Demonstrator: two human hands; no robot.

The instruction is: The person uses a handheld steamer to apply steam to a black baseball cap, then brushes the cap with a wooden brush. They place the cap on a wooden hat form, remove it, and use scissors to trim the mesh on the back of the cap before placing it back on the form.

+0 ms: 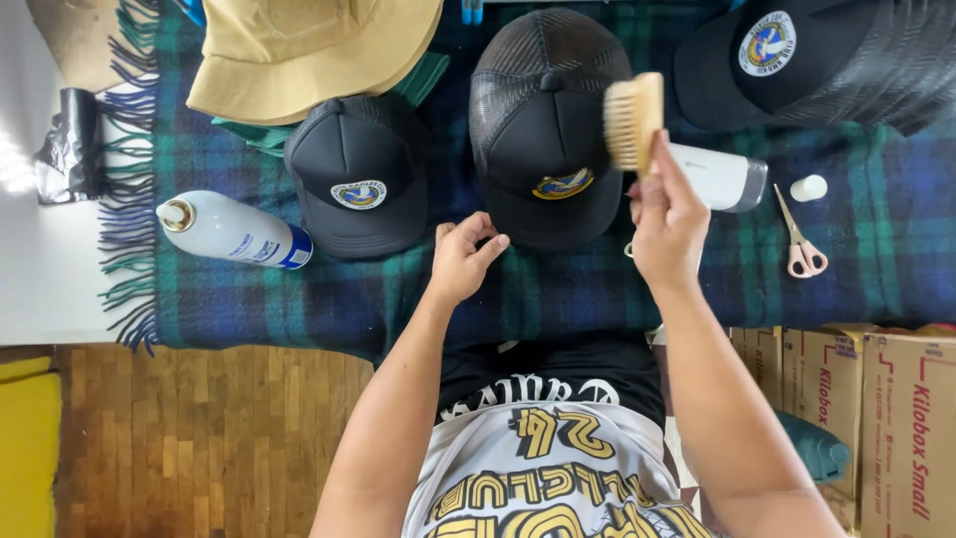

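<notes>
Up above the plaid blanket [558, 289], the right hand [665, 221] grips a wooden brush [633, 120], bristles facing left, just beside the middle black cap [543, 130]. The left hand [460, 257] pinches that cap's brim edge with curled fingers. A white spray can [234, 231] and scissors [800, 244] lie on the blanket, well apart.

Bare plaid blanket [558, 289] lies open just below both hands; ahead of them the middle black cap [543, 139] blocks the way; a second cap [358, 174] and spray can [234, 231] crowd the left; bottle [722, 176] and scissors [800, 244] the right.
</notes>
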